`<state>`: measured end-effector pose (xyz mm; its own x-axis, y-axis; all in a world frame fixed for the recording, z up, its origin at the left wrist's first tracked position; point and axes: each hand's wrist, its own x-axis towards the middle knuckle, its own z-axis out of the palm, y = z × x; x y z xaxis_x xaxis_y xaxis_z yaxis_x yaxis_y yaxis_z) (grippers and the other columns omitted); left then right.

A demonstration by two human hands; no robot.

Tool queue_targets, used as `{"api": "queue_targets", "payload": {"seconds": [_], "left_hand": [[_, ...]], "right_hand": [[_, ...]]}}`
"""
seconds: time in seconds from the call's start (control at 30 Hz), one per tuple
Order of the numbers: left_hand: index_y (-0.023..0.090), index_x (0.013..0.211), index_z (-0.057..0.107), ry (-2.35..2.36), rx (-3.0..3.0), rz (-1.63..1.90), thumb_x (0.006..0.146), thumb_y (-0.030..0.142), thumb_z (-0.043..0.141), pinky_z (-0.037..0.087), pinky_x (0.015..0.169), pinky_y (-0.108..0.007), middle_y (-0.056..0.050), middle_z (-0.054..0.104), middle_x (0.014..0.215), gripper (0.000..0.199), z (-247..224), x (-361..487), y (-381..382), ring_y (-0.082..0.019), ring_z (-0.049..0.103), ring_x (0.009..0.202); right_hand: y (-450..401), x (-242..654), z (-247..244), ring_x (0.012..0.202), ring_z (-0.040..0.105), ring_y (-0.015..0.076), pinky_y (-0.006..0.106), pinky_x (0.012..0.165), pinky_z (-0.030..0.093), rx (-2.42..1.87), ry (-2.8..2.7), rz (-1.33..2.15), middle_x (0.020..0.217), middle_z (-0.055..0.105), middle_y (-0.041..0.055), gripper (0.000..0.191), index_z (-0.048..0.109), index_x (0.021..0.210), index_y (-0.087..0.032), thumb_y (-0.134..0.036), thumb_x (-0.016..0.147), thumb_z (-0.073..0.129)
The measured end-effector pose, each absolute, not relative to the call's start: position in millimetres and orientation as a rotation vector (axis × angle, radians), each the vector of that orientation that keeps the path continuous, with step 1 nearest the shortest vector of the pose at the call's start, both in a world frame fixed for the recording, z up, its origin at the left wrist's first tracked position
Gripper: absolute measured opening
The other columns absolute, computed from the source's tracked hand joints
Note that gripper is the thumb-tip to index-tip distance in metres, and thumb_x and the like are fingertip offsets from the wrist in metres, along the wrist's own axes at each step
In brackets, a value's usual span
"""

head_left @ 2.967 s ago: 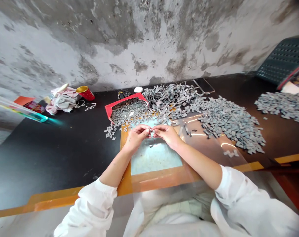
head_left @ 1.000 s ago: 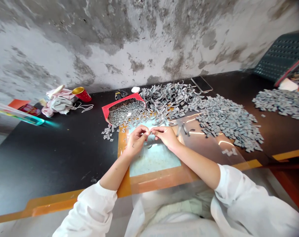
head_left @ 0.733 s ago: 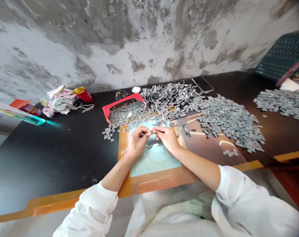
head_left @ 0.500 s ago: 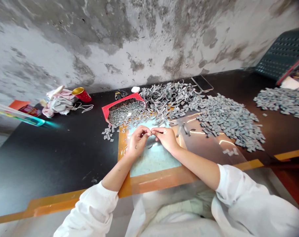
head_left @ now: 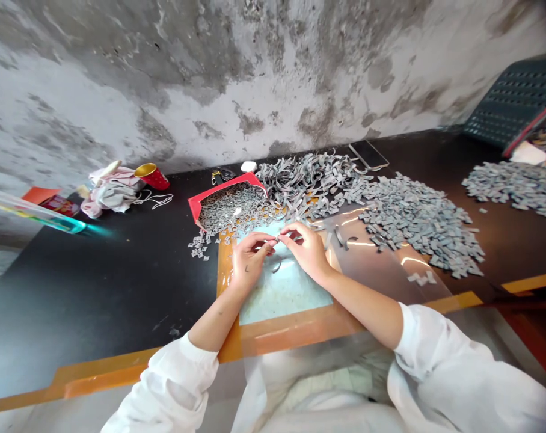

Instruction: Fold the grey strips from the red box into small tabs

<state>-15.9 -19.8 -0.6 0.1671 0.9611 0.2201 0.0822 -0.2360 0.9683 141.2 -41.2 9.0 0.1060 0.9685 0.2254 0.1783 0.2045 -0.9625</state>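
Note:
My left hand [head_left: 251,255] and my right hand [head_left: 303,248] meet fingertip to fingertip over a pale blue sheet [head_left: 282,300]. Both are closed in a pinch on a tiny grey piece [head_left: 276,239], mostly covered by the fingers. Below them a curved grey strip [head_left: 276,265] hangs or lies over the sheet; I cannot tell which. Just beyond my hands, a red-rimmed box [head_left: 194,207] lies with many small grey clips [head_left: 237,207] spilling out of it. A heap of curved grey strips [head_left: 313,177] sits behind my right hand.
Small flat grey pieces form a large pile [head_left: 426,222] on the right and another [head_left: 516,186] farther right. A phone [head_left: 369,154], a dark basket [head_left: 512,102], a red cup [head_left: 152,175] and a bundled cloth [head_left: 115,189] stand near the wall. Orange tape [head_left: 106,376] lines the front edge.
My right hand's fingers have lifted and spread slightly, still pinching at the left fingertips. The view has shifted a little. The piles look the same.

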Motion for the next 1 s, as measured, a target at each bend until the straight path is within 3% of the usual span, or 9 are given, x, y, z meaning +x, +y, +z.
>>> {"api": "queue_targets", "payload": {"seconds": [0.23, 0.67, 0.83, 1.0], "left_hand": [[0.017, 0.084, 0.066, 1.11, 1.541, 1.202, 0.079, 0.037, 0.068, 0.052, 0.053, -0.021, -0.002, 0.061, 0.082, 0.021, -0.1, -19.6, -18.3, -0.01, 0.06, 0.059], [0.019, 0.083, 0.066, 1.157, 1.799, 1.158, 0.081, 0.037, 0.066, 0.046, 0.056, -0.02, -0.002, 0.063, 0.085, 0.017, -2.4, -24.8, -16.6, -0.012, 0.06, 0.07], [0.021, 0.093, 0.07, 1.133, 1.799, 1.114, 0.079, 0.036, 0.069, 0.052, 0.064, -0.022, -0.004, 0.068, 0.09, 0.021, 1.6, -21.8, -19.3, -0.014, 0.064, 0.077], [0.016, 0.086, 0.069, 1.066, 1.475, 1.113, 0.077, 0.038, 0.07, 0.055, 0.056, -0.024, -0.005, 0.069, 0.081, 0.024, 1.3, -17.0, -21.0, -0.015, 0.066, 0.067]], "right_hand": [[-42.8, 147.7, 12.4, 0.093, 0.062, 0.019, 0.032, 0.086, 0.046, -1.214, -1.661, 0.545, 0.097, 0.07, 0.0044, 0.018, 0.071, 0.092, -0.025, -0.033, 0.089, 0.056], [-40.3, 155.7, 14.9, 0.078, 0.061, 0.0134, 0.024, 0.071, 0.041, -1.234, -1.904, 0.383, 0.095, 0.068, 0.0038, 0.019, 0.067, 0.092, -0.021, -0.03, 0.092, 0.05], [-41.9, 151.9, 15.3, 0.074, 0.06, 0.0121, 0.023, 0.065, 0.038, -1.301, -1.915, 0.275, 0.092, 0.067, 0.0035, 0.015, 0.064, 0.09, -0.02, -0.023, 0.09, 0.049], [-42.7, 149.1, 18.7, 0.074, 0.058, 0.012, 0.021, 0.064, 0.038, -1.385, -1.819, 0.277, 0.088, 0.063, 0.0035, 0.009, 0.059, 0.085, -0.019, -0.019, 0.085, 0.05]]}}
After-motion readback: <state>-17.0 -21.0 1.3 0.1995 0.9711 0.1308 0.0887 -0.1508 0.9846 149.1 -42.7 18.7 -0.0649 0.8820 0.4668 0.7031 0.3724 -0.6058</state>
